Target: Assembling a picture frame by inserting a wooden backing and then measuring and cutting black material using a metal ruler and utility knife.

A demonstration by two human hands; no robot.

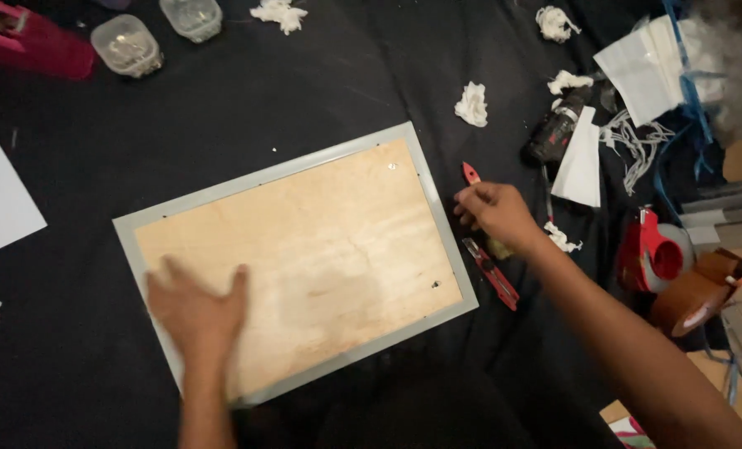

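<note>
A picture frame point(437, 224) with a pale grey rim lies face down on black cloth, its light wooden backing board point(321, 241) facing up. My left hand point(194, 312) rests flat and open on the board's lower left part. My right hand point(494, 212) hovers just past the frame's right edge, over a red utility knife point(491, 270) lying on the cloth. Its fingers are curled loosely, and I cannot tell whether they touch the knife.
A red tape dispenser with brown tape point(670, 266) sits at right. A dark tool point(558, 129), white paper point(583, 162) and wads of white tissue point(471, 104) lie at upper right. Two clear plastic tubs point(126, 46) and a pink case point(30, 37) are at upper left.
</note>
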